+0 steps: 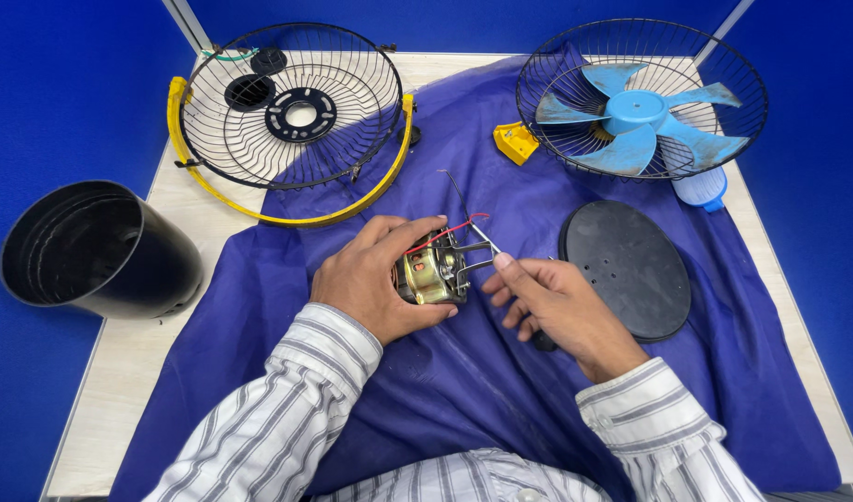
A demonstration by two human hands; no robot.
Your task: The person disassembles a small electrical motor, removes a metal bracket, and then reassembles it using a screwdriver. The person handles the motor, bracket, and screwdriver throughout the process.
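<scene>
My left hand (371, 279) grips a small brass-coloured fan motor (431, 271) with a metal bracket and red and black wires, held just above the blue cloth (464, 372). My right hand (552, 302) holds a dark-handled tool, likely a screwdriver (542, 340); its thin metal shaft reaches up to the motor's bracket. The handle is mostly hidden in my palm. Both sleeves are striped.
A black wire fan guard with a yellow rim (292, 107) lies at the back left. A second guard holding a light blue fan blade (636, 110) lies at the back right. A black round base plate (626, 270), a yellow part (516, 142) and a black cylinder (97, 249) surround the hands.
</scene>
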